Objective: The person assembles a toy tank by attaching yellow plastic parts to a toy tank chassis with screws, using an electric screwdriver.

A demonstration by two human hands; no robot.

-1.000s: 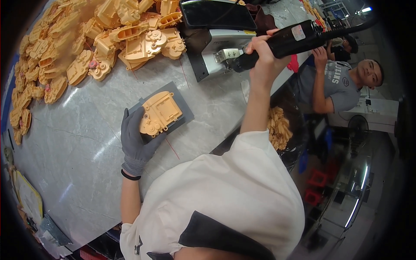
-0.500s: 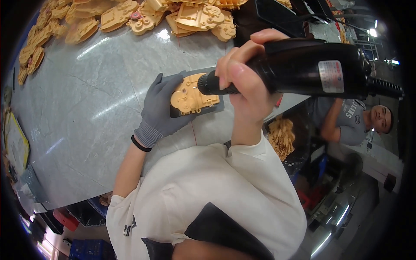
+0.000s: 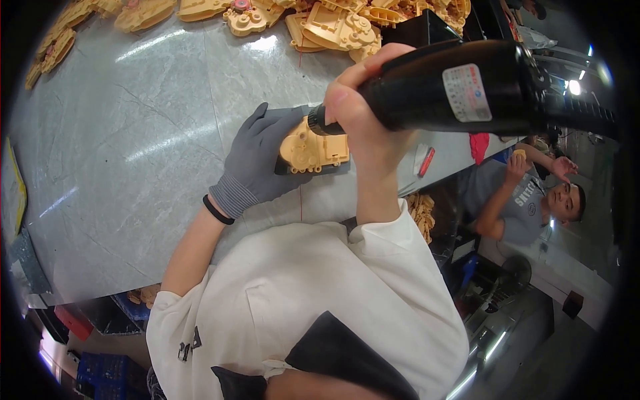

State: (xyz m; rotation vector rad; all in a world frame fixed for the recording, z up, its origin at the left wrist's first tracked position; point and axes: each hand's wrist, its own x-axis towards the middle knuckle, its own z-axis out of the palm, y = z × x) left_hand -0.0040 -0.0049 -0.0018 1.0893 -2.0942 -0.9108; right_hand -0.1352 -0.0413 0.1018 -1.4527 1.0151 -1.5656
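My left hand (image 3: 259, 155), in a grey glove, grips the left side of a yellow plastic gear housing (image 3: 305, 155). The housing rests on a dark block (image 3: 341, 169) on the table. My bare right hand (image 3: 363, 107) is wrapped round a black electric screwdriver (image 3: 427, 87), held nearly level with its cable end to the right. Its ribbed nose sits over the upper right part of the housing. The tip is hidden, so I cannot tell whether it touches a screw.
Several more yellow housings (image 3: 333, 27) are heaped along the far edge of the grey table (image 3: 167, 167). A red marker-like object (image 3: 427, 162) and a red cloth (image 3: 479, 147) lie at the right. Beyond them a co-worker (image 3: 513, 193) holds a small yellow part. A blue crate (image 3: 110, 373) stands below left.
The view has shifted a little. The screwdriver stays over the housing, its body slightly further left in the picture. The co-worker's raised hands have come into sight.
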